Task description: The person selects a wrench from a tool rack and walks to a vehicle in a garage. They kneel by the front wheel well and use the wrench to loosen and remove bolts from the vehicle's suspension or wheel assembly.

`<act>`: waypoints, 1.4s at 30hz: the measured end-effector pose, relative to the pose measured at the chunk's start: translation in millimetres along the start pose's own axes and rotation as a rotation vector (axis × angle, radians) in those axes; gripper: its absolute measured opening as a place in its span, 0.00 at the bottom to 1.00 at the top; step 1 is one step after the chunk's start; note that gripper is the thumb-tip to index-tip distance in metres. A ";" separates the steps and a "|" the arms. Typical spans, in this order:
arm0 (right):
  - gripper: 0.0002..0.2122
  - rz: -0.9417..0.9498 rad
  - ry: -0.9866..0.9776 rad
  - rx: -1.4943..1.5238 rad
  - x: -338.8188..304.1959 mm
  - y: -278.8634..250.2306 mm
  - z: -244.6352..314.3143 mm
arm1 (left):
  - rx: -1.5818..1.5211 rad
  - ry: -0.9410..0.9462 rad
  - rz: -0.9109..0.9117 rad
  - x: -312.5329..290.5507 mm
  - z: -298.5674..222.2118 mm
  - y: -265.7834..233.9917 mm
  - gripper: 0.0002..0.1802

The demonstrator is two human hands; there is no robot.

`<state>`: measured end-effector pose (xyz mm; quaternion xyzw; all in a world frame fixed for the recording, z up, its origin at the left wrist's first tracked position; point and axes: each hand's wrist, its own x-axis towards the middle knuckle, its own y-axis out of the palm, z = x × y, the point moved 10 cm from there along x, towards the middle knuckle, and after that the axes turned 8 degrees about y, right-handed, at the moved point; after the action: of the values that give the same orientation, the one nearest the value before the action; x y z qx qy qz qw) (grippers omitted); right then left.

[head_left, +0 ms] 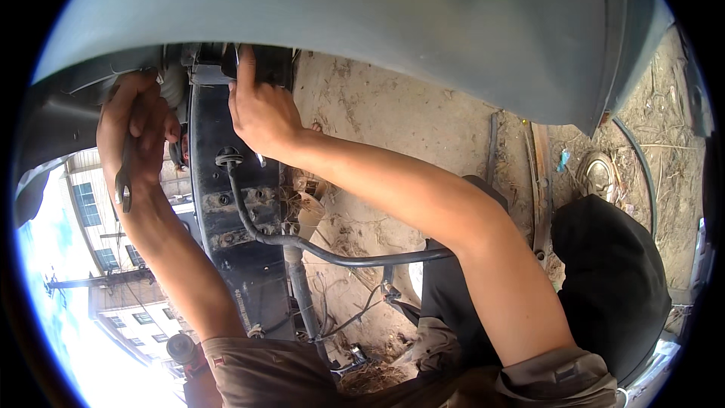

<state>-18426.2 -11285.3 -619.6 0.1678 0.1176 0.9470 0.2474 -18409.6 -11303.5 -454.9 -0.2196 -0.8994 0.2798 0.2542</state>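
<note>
In my left hand [137, 125] is a wrench [123, 187], its open jaw pointing down along my wrist. The fingers curl closed near dark parts under the grey body panel [377, 7]. My right hand [264, 115] is closed beside the top of a black metal beam [240, 279]. Its index finger stretches up to a bracket [211, 74] under the panel's edge. A slim shiny metal tool [260, 159] pokes out below that hand; most of it is hidden by the palm. Dark shadow hides what both sets of fingertips touch.
A black hose [332, 257] leaves the beam and runs right beneath my right forearm. Thin cables [355, 313] hang beside the beam. On the dirt ground [393, 106] lie a rusty metal strip [540, 181] and a round metal lid [596, 174]. A building [98, 204] stands at left.
</note>
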 end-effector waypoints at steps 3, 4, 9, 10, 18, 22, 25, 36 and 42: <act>0.09 -0.267 -0.160 0.168 -4.2 -9.1 2.8 | 0.010 0.016 -0.015 3.6 1.7 -7.8 0.10; 0.09 -0.277 -0.117 0.282 -3.0 -6.3 -1.5 | 0.003 0.018 -0.014 3.9 1.2 -8.2 0.10; 0.11 -0.534 0.247 0.835 7.4 13.6 -35.2 | 0.001 -0.011 0.024 4.4 -4.7 12.5 0.11; 0.13 -0.550 0.380 1.003 13.6 23.5 -51.6 | -0.068 -0.012 0.074 9.1 0.0 16.8 0.11; 0.16 0.151 0.436 1.311 38.2 5.3 -17.8 | -0.045 -0.033 0.016 1.6 0.6 3.4 0.11; 0.11 0.262 0.259 1.405 62.7 24.3 -39.6 | -0.005 -0.006 0.015 -2.0 -5.0 10.4 0.11; 0.11 0.138 0.246 1.150 67.0 19.5 -52.7 | -0.048 -0.030 0.022 0.2 -1.1 6.9 0.11; 0.08 0.042 -0.086 0.840 60.8 -21.3 -35.0 | 0.007 -0.026 0.008 -1.1 -0.1 0.6 0.10; 0.08 0.382 0.157 0.837 39.5 -41.3 -17.9 | 0.066 -0.014 0.016 -0.9 -2.9 0.1 0.09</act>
<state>-18447.7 -11232.7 -638.4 0.1996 0.4748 0.8566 -0.0301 -18407.2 -11302.7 -453.2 -0.2164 -0.8897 0.3128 0.2524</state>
